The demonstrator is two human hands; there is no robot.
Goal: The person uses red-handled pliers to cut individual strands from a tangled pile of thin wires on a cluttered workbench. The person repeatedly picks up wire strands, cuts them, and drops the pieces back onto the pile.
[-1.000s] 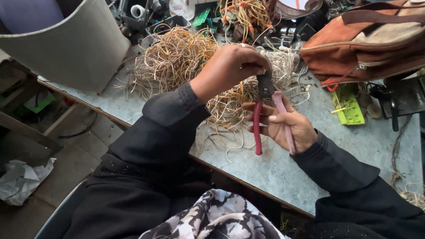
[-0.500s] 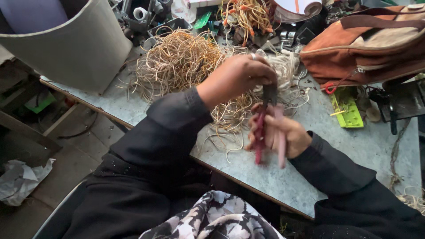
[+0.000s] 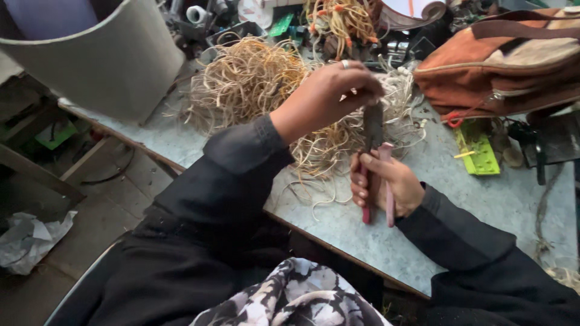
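Black sleeves fill the near edge of our view, with a patterned grey-and-white cloth (image 3: 296,299) lying across our lap below them. Just past that, our right hand (image 3: 389,184) wraps its fingers shut around the red and pink handles of a pair of pliers (image 3: 374,172), squeezing them close together; the tool stands nearly upright, its dark metal head pointing away from us over the grey table (image 3: 483,211). Our left hand (image 3: 332,93) reaches across from the other side and hovers right at the pliers' head, fingers pinched together at the tip. We cannot tell what strand, if any, sits between those fingertips. A ring shows on one finger.

Beneath and beyond the left hand spreads a tangled heap of pale tan wire (image 3: 260,84), its loose ends trailing toward the table's near edge. To the right lies a small green plastic piece (image 3: 480,154), and farther back a brown bag (image 3: 501,66). At the far left stands a large grey bin (image 3: 103,66), and the rear of the table is crowded with mixed parts and another bundle of wires (image 3: 338,21).
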